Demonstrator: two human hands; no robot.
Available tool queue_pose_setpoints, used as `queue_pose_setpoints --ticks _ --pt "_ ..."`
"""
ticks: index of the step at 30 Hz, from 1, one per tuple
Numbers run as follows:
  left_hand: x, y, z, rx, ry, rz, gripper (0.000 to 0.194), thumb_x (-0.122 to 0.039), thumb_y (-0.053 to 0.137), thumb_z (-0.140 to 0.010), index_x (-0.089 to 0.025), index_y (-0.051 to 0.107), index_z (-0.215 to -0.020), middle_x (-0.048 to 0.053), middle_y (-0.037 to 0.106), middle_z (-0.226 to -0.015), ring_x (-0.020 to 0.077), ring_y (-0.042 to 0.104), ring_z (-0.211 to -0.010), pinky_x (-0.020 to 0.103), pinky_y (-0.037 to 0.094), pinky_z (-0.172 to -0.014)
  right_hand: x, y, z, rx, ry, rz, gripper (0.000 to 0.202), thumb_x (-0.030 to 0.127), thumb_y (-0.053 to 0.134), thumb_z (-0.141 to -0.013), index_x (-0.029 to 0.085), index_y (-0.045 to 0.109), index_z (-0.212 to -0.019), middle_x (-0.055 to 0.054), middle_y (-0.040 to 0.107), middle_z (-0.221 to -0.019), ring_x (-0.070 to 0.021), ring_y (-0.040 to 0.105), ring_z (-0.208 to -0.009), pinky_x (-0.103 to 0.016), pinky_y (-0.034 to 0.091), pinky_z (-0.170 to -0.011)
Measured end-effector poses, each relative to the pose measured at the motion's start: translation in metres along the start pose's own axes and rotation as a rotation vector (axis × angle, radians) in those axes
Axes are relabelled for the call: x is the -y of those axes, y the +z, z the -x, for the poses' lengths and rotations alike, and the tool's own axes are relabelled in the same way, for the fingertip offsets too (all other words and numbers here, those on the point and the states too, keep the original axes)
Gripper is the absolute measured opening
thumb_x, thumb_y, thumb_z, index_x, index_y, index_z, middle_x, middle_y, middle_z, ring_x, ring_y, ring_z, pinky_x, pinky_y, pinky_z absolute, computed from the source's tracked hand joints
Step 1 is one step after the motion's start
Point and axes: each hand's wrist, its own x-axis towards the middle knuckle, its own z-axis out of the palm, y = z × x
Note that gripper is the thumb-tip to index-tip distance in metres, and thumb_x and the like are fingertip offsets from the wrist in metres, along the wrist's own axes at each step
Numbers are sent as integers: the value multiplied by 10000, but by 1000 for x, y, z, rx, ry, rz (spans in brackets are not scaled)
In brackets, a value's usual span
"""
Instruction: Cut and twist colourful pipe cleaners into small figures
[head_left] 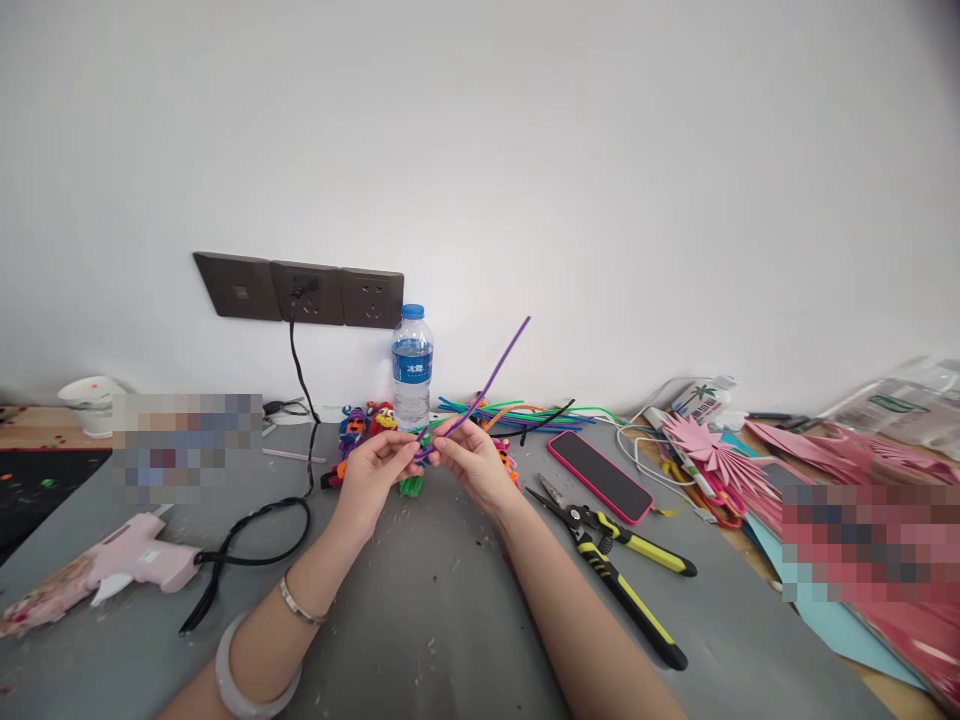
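Observation:
A long purple pipe cleaner (495,372) is bent at its lower end, between my two hands, and its straight part sticks up to the right. My left hand (377,474) pinches the bent end with thumb and forefinger. Close beside it, my right hand (474,462) is closed on the same pipe cleaner. A green fuzzy piece (411,485) shows just below my fingertips. Behind my hands are colourful fuzzy figures, among them a red one (382,418), partly hidden by my hands.
A water bottle (412,370) stands by the wall, with loose pipe cleaners (555,416) to its right. Yellow-black pliers (634,600) and a phone (600,476) lie at right, near pink folded paper (712,452). A pink glue gun (142,555) with a black cord lies left.

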Motion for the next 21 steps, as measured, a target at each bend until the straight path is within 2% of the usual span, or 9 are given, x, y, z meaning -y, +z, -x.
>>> queue_pose_setpoints --ticks 4,8,13,17,19,21 --pt "-2 1 0 -28 2 114 307 -331 846 -624 -156 704 -832 -17 685 -676 99 652 -603 200 571 -623 0 -2 0 -8 13 28 265 341 792 -711 184 686 -896 7 667 -697 -116 627 -608 -246 513 -626" --pt "-7 1 -2 -34 -53 282 321 -266 861 -617 -169 713 -885 -30 678 -705 88 651 -649 180 581 -630 0 -3 -1 -59 -4 2 283 402 781 -713 177 715 -873 2 665 -646 -119 615 -608 -240 507 -625" --pt "-12 2 0 131 -258 393 348 -217 828 -678 -165 726 -1007 -24 650 -626 78 621 -592 182 586 -614 5 -1 -2 -68 8 -81 329 425 773 -707 182 724 -922 -23 693 -786 -104 601 -622 -230 520 -617" --pt "-11 3 5 274 -372 348 244 -218 830 -681 -128 745 -891 -13 622 -589 77 585 -549 211 585 -614 7 -2 -1 -59 22 -129 319 407 756 -731 195 709 -965 10 646 -713 -63 531 -506 -181 481 -498" --pt "-9 2 6 287 -391 322 203 -218 833 -678 -132 737 -835 -14 617 -600 79 586 -548 213 579 -591 7 -4 -1 -53 31 -134 325 406 761 -725 195 708 -966 25 615 -675 -50 490 -460 -168 446 -445" --pt "-8 2 5 251 -378 328 200 -228 844 -663 -151 718 -797 -7 645 -665 92 617 -588 202 569 -555 6 -5 -1 -38 41 -136 341 409 768 -716 194 708 -974 39 585 -646 -44 463 -437 -165 421 -422"
